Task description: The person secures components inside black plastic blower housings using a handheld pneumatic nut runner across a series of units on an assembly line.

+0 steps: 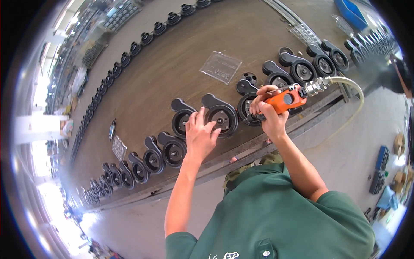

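My left hand rests with fingers spread over a round black housing with an arm-like extension. Its fingertips touch the metal plate inside that housing, and a similar housing sits partly behind the hand. My right hand is wrapped around an orange air tool. A metal coupling joins the tool to a pale hose. The tool's working end is hidden by my fingers, near another black housing.
Several matching housings line the near edge of the brown table. Small black round parts form a curved row at the far side. A clear plastic sheet, a small bottle and a blue bin also lie about.
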`<state>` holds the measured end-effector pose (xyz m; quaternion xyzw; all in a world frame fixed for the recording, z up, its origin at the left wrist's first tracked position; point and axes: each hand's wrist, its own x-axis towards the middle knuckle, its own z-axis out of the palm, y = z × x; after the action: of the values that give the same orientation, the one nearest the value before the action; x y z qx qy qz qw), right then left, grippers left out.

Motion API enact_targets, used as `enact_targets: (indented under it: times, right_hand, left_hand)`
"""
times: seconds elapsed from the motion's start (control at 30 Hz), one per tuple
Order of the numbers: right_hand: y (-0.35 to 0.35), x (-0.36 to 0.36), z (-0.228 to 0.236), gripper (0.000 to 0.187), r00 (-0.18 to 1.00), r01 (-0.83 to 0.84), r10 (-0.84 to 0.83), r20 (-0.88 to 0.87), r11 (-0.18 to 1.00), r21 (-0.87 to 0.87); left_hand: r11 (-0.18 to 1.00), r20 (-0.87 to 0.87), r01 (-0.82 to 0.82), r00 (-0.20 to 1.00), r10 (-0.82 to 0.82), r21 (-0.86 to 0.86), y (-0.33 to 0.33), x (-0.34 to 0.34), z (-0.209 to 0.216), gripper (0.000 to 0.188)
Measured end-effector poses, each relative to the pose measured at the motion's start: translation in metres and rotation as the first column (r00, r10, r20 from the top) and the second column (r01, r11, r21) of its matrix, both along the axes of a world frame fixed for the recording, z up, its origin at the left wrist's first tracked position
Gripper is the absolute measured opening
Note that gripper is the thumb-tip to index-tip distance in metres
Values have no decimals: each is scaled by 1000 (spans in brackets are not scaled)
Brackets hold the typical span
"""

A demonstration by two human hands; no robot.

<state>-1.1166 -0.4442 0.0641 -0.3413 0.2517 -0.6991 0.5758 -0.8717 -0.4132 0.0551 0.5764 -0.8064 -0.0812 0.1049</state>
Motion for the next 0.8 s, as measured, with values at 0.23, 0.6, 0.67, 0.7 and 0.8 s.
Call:
enact_targets:
  times: [0.23, 0.6, 0.67, 0.7, 0.8]
  right_hand:
    - [5, 13, 2, 27, 994, 104, -101, -45, 991, 85]
    - [12, 27, 2, 25, 998, 66, -65, -16, 995, 76]
    - [11, 32, 3, 25, 999, 52, -51, -14, 996, 76]
    - [9, 33, 3, 25, 999, 43, -43, -9, 996, 75]
    - [6, 42, 3, 25, 1000, 19, -19, -6, 996, 83]
  left_hand:
    - [989, 36, 146, 989, -146, -11, -20, 3, 2, 52]
    - [997, -44, 69, 997, -68, 17, -19, 7, -1, 61]
    - [998, -9, 65, 998, -65, 25, -18, 7, -3, 65]
    - [999, 6, 47, 999, -47, 17, -21, 8, -8, 69]
    - [1000, 28, -3, 1000, 2, 19, -20, 8, -12, 67]
